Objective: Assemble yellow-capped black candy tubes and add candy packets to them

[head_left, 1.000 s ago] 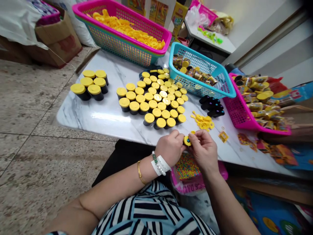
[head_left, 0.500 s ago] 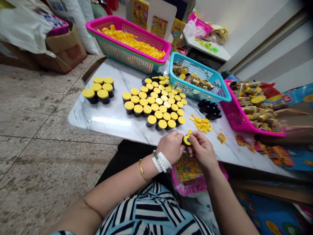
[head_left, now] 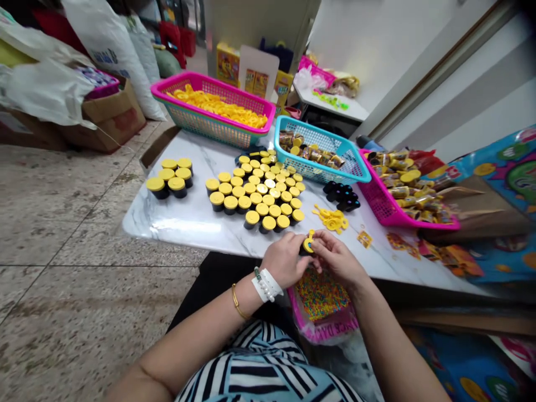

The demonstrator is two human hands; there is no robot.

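Near the table's front edge, my left hand (head_left: 285, 259) is closed around a small black container (head_left: 302, 250). On its end sits a yellow ring-shaped piece (head_left: 309, 244) with a small tab pointing up and a bluish centre. Fingers of my right hand (head_left: 337, 257) pinch this yellow piece from the right side. Just beyond my hands stand several black containers with yellow lids (head_left: 262, 209). A little pile of loose yellow ring pieces (head_left: 334, 219) lies to the right. Below my hands is a pink-rimmed bin of tiny coloured beads (head_left: 322, 296).
A pink and teal basket (head_left: 176, 117) of yellow pieces stands at the back. Blue (head_left: 352, 170) and pink (head_left: 377, 206) baskets hold wrapped tubes. Black containers (head_left: 341, 195) lie before the blue one. A smaller lidded group (head_left: 171, 177) stands left.
The camera view has tilted up and turned right, so the table sits lower and further left. My hands stay together on the black container and its yellow piece, with little other visible change.
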